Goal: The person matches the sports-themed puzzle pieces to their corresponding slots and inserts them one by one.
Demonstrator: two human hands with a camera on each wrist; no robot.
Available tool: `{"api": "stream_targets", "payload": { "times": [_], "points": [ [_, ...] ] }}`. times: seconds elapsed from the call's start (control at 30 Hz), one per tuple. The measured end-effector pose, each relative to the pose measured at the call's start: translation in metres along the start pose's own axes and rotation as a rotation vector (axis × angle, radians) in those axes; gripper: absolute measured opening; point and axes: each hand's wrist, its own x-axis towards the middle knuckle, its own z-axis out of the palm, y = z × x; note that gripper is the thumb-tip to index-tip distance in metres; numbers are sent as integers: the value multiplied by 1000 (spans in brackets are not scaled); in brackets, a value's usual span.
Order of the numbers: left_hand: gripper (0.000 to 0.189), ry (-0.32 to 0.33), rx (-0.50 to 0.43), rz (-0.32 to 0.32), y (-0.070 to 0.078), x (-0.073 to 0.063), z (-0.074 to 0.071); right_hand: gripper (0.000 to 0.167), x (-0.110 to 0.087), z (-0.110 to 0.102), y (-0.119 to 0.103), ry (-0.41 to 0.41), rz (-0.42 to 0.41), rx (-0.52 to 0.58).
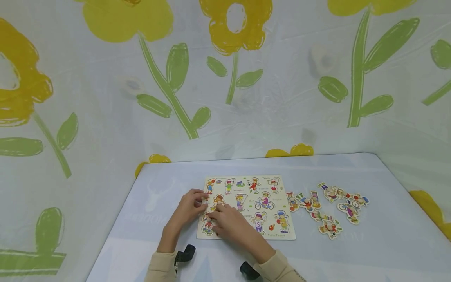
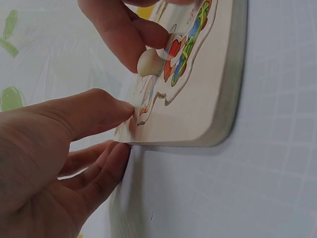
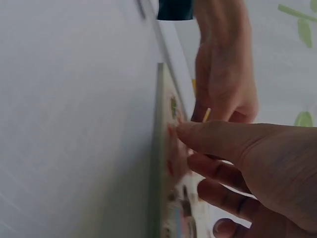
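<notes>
Two hands: the left hand (image 1: 190, 205) grips the left edge of the puzzle board (image 2: 195, 111), thumb on top and fingers below; the right hand (image 1: 230, 225) bends over the knobbed piece (image 1: 207, 226), a fingertip beside its round knob (image 2: 150, 63). Whether it pinches that knob or merely touches it, I cannot tell from where I stand.
Knobbed piece: at the board's near-left corner, by its cut outline; fingers hide how fully it sits.
Heft: it looks like thin painted wood, so I'd judge it light, stiff and not very fragile, its printed face perhaps a little slippery.
Best hold: the knob, I'd say, thumb and finger on opposite sides; the slim rim offers less to grasp.
Board: a flat, rigid slab that probably slides easily on the smooth table (image 1: 169, 172), so steadying it by the edge seems sensible.
Loose pieces: a cluster (image 1: 330, 228) to the board's right, some touching or overlapping, the nearest just beside its edge.
In the way: the right hand covers part of the bottom row, the capped figure (image 1: 218, 200) lies just beyond its fingers, and both hands crowd that corner.
Behind: flower-printed cloth (image 1: 282, 98).
</notes>
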Motion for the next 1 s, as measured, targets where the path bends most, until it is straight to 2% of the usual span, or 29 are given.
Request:
{"api": "stream_targets", "payload": {
  "times": [0.2, 0.33, 0.5, 0.73, 1.0],
  "points": [
    [27, 0, 6, -4, 0, 0, -1, 32, 0, -13, 8, -98, -24, 143],
    [27, -2, -1, -6, -1, 0, -1, 30, -1, -17, 13, -127, -20, 224],
    [28, -7, -5, 10, -1, 0, 0, 23, -6, -19, 20, -99, -8, 201],
    [28, -2, 0, -16, 1, 0, 1, 21, -15, -25, 32, -92, 21, 171],
    [28, -3, -13, -20, 1, -2, 1, 17, -35, -35, 48, -55, 25, 151]
  ]
}}
